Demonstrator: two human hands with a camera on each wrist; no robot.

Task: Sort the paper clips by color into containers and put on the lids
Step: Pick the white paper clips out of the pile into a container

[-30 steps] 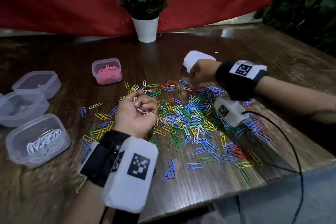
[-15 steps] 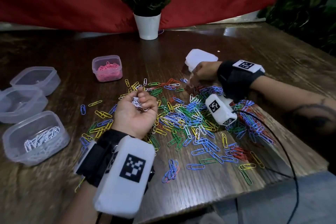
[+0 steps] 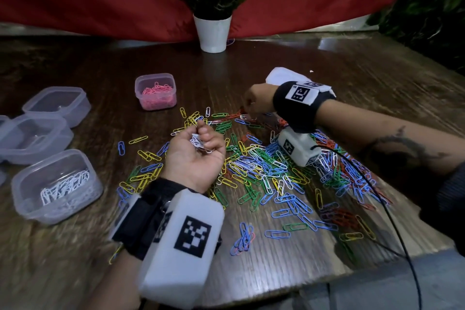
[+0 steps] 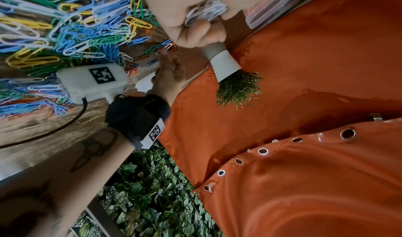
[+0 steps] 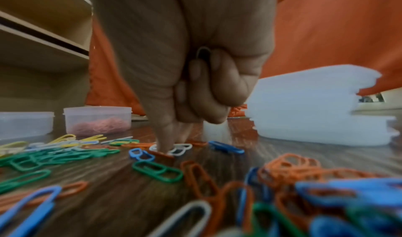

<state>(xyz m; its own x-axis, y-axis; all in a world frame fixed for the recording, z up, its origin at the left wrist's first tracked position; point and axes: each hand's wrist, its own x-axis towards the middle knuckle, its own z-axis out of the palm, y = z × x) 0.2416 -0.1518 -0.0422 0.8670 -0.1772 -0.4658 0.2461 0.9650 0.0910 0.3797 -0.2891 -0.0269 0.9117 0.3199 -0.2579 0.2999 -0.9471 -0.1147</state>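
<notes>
Near the worktop's far edge my right hand point(image 3: 256, 102) pinches a light, slippery white clip point(image 5: 181, 148); my left hand point(image 3: 198, 156) cups white clips point(image 3: 200, 142).

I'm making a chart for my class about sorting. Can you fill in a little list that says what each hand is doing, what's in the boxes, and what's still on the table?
left hand: palm up, holds a bunch of white clips
right hand: fingertips down on a white clip at the pile's far edge
pink box: pink clips, no lid
near box: white clips, no lid
other boxes: look empty
lids: stacked beside the right hand
table: blue, green, yellow, red and white clips still mixed
</notes>
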